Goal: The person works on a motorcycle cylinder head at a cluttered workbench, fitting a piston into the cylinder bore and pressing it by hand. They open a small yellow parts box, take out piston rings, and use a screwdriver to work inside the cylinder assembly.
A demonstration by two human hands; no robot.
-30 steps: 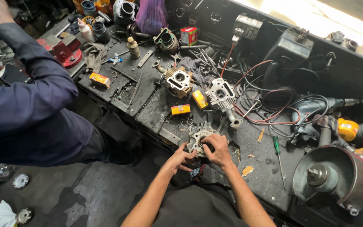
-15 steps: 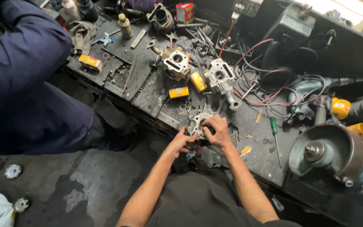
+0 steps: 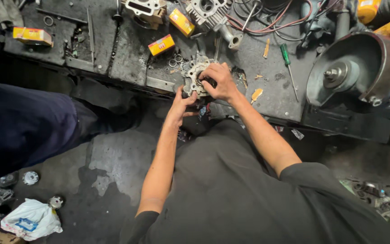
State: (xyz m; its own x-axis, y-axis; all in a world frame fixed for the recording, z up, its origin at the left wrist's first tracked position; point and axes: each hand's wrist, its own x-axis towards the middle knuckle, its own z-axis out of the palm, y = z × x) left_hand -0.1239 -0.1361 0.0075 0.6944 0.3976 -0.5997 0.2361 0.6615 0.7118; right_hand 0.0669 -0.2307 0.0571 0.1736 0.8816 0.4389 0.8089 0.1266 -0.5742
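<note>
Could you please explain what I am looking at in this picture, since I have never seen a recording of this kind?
There is no machine here: the picture comes from a camera worn on a person's head, looking down at their own two bare arms and lap. The right hand lies over a pale metal engine part at the near edge of a dirty workbench, its fingers curled onto it. The left hand touches the same part from below the bench edge. On the bench lie small yellow boxes, metal rings, a green-handled screwdriver, red wires and two more engine castings. A large round metal machine housing sits at the right. The dark blue clothing at the left belongs to another person. A white plastic bag lies on the floor.
</note>
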